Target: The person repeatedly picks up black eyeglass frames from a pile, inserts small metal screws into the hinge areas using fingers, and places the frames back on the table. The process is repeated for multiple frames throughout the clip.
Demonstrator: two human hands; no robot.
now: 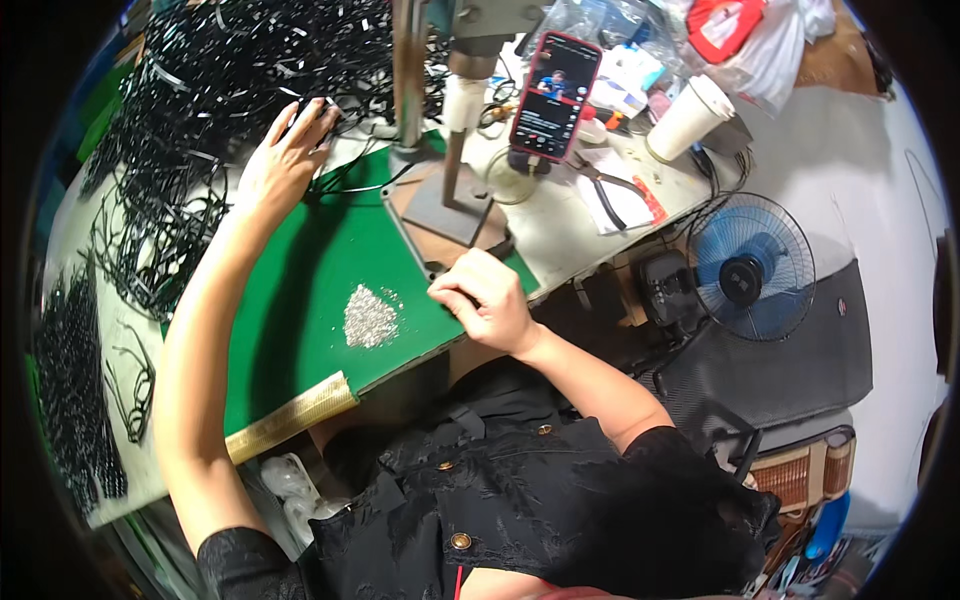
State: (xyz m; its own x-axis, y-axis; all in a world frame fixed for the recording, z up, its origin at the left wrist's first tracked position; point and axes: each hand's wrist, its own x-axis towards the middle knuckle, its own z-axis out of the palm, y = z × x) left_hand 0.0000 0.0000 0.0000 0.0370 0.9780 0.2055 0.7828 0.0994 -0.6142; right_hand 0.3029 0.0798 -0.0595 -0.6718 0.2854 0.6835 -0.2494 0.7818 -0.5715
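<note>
Fingers of the right hand (490,298) are curled closed beside the base of the press (445,205), and whether they pinch anything cannot be told; those of the left hand (275,170) are loosely spread at the edge of a heap of black strips (230,60), with a single strand running near them toward the press. Writing is scarce: a small red label sits on the black panel (780,370) at the right, a red slip (652,205) beside the pliers (610,195) bears pale marks, and the phone (555,97), upright on a stand, shows lines of print too small to read. Nearest is the black shirt (540,490) with gold-coloured buttons, then a gold strip (295,413) along the front edge of the green mat (300,310), where a small pile of silvery bits (370,320) lies. Further along the pale table (575,240), the pliers rest on white paper, and a white cup (690,120) stands near the phone. Off the table's right side is a blue-bladed fan (752,265), and plastic bags (775,60) lie at the far end, one of them holding something red
</note>
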